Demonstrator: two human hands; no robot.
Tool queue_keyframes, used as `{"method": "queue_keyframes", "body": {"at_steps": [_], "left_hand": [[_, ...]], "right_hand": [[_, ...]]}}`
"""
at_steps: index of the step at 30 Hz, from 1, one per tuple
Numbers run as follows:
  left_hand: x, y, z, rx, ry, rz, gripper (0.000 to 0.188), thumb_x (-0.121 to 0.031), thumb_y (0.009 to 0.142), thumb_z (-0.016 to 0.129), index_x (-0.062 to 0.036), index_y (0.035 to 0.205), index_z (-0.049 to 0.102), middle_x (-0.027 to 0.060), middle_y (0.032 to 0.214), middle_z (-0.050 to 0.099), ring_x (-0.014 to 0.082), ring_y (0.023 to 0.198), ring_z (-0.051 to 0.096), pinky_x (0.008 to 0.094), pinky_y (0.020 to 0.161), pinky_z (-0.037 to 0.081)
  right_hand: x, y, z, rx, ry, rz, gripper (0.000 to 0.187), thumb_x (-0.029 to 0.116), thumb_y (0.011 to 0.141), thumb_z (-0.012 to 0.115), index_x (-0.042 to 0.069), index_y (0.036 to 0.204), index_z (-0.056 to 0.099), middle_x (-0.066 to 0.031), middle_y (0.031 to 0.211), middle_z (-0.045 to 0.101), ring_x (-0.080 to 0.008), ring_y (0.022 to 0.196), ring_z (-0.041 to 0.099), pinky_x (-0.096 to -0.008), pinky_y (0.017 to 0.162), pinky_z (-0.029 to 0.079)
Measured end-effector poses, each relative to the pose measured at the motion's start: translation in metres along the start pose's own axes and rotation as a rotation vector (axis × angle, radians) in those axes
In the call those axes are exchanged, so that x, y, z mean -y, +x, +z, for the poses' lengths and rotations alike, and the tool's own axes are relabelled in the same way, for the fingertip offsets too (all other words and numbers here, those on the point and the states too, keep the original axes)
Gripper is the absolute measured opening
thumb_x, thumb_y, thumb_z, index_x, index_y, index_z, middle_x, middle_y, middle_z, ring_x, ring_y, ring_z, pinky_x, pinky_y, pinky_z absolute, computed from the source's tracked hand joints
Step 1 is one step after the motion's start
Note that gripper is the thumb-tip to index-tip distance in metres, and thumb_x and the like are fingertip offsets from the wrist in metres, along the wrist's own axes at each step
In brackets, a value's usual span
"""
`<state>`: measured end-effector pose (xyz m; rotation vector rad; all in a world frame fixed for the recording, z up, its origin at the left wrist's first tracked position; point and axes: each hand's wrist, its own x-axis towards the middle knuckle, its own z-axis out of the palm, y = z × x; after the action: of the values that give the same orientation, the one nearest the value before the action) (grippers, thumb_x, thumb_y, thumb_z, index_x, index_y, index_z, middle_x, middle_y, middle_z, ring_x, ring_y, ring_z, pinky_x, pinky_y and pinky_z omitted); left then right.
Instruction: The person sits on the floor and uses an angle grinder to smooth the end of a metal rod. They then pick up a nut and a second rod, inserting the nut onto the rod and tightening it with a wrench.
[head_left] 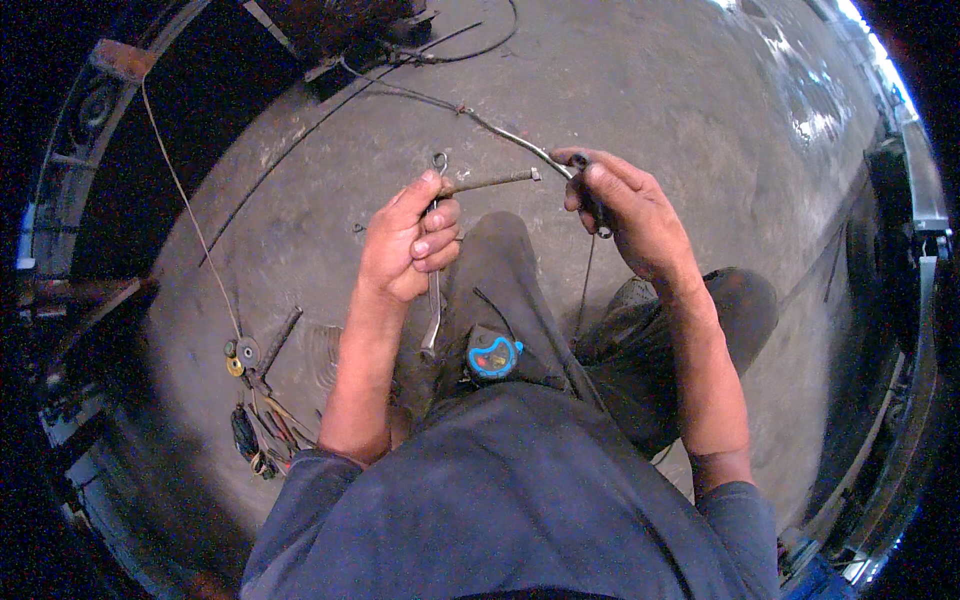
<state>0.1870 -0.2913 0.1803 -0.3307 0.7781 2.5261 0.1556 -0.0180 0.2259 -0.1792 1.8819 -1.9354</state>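
My left hand (pixel 412 235) is closed round a metal combination wrench (pixel 434 310), its ring end above the fist and its other end below. The same hand holds a rusty, rod-like bolt (pixel 492 184), which points right with a bright tip. My right hand (pixel 632 210) grips a dark, short bar-like piece (pixel 600 212) at the end of a curved shiny metal rod (pixel 520 143). The rod's far end meets a thin cable (pixel 410 94). Bolt and rod are apart. Over my lap sits a blue-rimmed, dark gauge-like device (pixel 492 357).
Several hand tools and cords (pixel 265 430) lie on the floor at the lower left, beside a small pulley-like piece (pixel 240 352) with a cord running up from it. Dark machinery (pixel 340 35) stands at the upper left. A long dark cable (pixel 300 135) crosses the concrete floor (pixel 680 90).
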Motion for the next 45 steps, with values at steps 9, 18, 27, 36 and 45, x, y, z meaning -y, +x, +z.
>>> {"method": "queue_keyframes", "body": {"at_steps": [9,18,27,36,45], "left_hand": [[0.002,-0.002,0.004,0.079,-0.108,-0.135,0.026,-0.029,0.105,0.044,-0.0073,0.105,0.059,-0.0049,0.064,0.041,0.0013,0.037,0.033,0.0189,0.031,0.026],[0.005,0.001,-0.007,0.143,-0.194,-0.183,0.029,-0.029,0.106,0.041,-0.0059,0.107,0.058,-0.0035,0.065,0.043,0.0019,0.038,0.034,0.0195,0.032,0.025],[-0.002,-0.002,-0.013,0.062,-0.146,-0.005,0.025,-0.029,0.104,0.046,-0.0062,0.104,0.057,-0.003,0.066,0.044,0.0019,0.04,0.035,0.0191,0.033,0.025],[-0.01,-0.023,0.034,-0.176,0.35,0.34,0.019,-0.027,0.103,0.05,-0.0086,0.1,0.054,-0.0015,0.066,0.046,0.0031,0.041,0.035,0.0192,0.034,0.026],[-0.023,-0.023,0.02,-0.044,0.224,0.198,0.021,-0.028,0.103,0.051,-0.0083,0.104,0.057,-0.0027,0.065,0.046,0.0019,0.039,0.033,0.0186,0.033,0.025]], "right_hand": [[0.005,-0.004,0.008,0.104,-0.206,-0.223,0.031,0.015,0.091,0.064,0.004,0.119,0.068,-0.0049,0.099,0.069,-0.0156,0.092,0.062,-0.0304,0.086,0.049],[0.014,-0.002,-0.006,-0.085,-0.287,-0.177,0.021,0.016,0.088,0.067,0.003,0.104,0.069,-0.0053,0.088,0.069,-0.0134,0.085,0.062,-0.0293,0.077,0.049],[0.017,-0.001,-0.049,-0.343,0.29,-0.21,0.019,0.01,0.09,0.061,-0.003,0.102,0.053,-0.0144,0.091,0.063,-0.0234,0.074,0.068,-0.0395,0.073,0.06],[-0.002,-0.022,-0.018,0.015,0.477,-0.217,0.052,0.011,0.085,0.061,-0.002,0.133,0.049,-0.0148,0.095,0.064,-0.0245,0.084,0.066,-0.039,0.084,0.053],[0.004,-0.029,0.007,0.003,0.379,-0.185,0.038,0.013,0.09,0.061,0.0,0.125,0.052,-0.01,0.084,0.063,-0.0244,0.086,0.063,-0.0416,0.085,0.049]]}}
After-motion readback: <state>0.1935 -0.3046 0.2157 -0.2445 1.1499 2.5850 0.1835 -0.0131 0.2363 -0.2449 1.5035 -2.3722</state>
